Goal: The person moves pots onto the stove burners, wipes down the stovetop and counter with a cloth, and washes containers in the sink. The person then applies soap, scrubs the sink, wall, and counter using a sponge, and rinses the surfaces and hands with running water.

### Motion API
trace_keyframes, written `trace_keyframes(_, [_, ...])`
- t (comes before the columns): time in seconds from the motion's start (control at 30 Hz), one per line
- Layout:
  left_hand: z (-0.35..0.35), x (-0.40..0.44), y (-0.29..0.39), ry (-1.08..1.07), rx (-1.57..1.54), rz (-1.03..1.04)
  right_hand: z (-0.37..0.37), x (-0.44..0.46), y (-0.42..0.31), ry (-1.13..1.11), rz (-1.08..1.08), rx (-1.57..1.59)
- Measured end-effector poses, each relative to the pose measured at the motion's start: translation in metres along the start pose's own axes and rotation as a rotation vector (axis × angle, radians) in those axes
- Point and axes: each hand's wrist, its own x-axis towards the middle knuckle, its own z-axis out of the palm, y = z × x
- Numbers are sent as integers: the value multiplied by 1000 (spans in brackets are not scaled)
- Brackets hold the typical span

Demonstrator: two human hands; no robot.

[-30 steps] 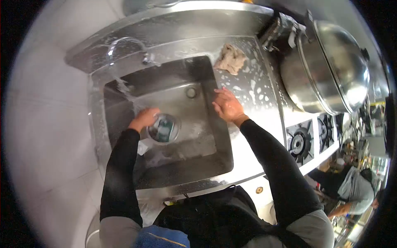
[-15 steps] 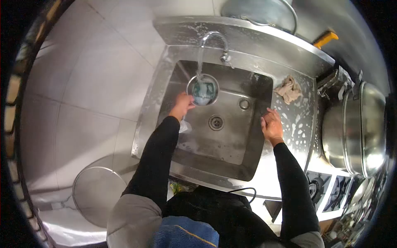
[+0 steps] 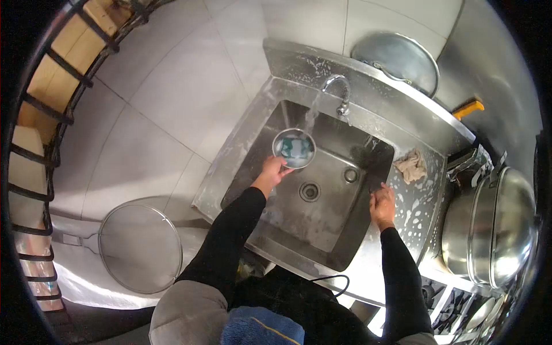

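My left hand grips the near rim of a small round metal bowl over the left part of the sink. Inside the bowl lies a green-and-white item, perhaps a scouring pad, in cloudy liquid. A stream of water falls from the curved faucet just behind the bowl. My right hand hovers by the sink's right rim, fingers loosely bent and apart, with nothing visible in it. The metal sink has a drain in its floor.
A crumpled beige cloth lies on the wet, foam-spotted counter to the right. Beyond it stands a large metal pot. A round metal lid leans behind the sink, near a yellow handle. A round mesh strainer is at lower left.
My left hand has drawn the bowl toward me, out from directly beneath the water stream. My right hand stays near the right rim. The head view has shifted and turned.
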Motion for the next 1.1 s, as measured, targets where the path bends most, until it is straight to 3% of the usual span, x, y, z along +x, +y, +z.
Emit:
trace_keyframes(0.07, [4,-5,0,-36,-53,93,6,9,-12,69,38,-64])
trace_keyframes(0.13, [4,1,0,-79,-64,71,32,40,-46,103,265,428])
trace_keyframes(0.2, [2,-4,0,-109,-60,47,23,103,-114,-145,528,984])
trace_keyframes(0.27, [10,-25,3,-89,-31,91,34,163,-169,-148,730,2113])
trace_keyframes(0.33, [7,-33,4,-118,-19,66,39,213,-207,-26,820,2311])
trace_keyframes(0.53, [-17,-39,-19,-88,-55,46,73,271,-222,146,1046,2480])
trace_keyframes(0.63, [-30,-55,-16,-177,-39,67,113,281,-214,212,1132,2473])
trace_keyframes(0.67, [-29,-68,-11,-135,-8,39,158,299,-195,234,675,2153])
trace_keyframes(0.73, [-34,-70,-8,-98,31,15,153,333,-189,258,262,1792])
trace_keyframes(0.8, [-59,-59,-22,-136,-13,-23,73,341,-210,291,716,2699])
trace_keyframes(0.87, [-62,-77,-18,-161,-37,19,62,301,-226,311,565,2334])
trace_keyframes(0.93, [-65,-82,-19,-181,-70,65,56,282,-235,482,828,2663])
trace_keyframes(1.1, [-72,-96,-24,-89,-81,54,73,316,-219,254,601,2725])
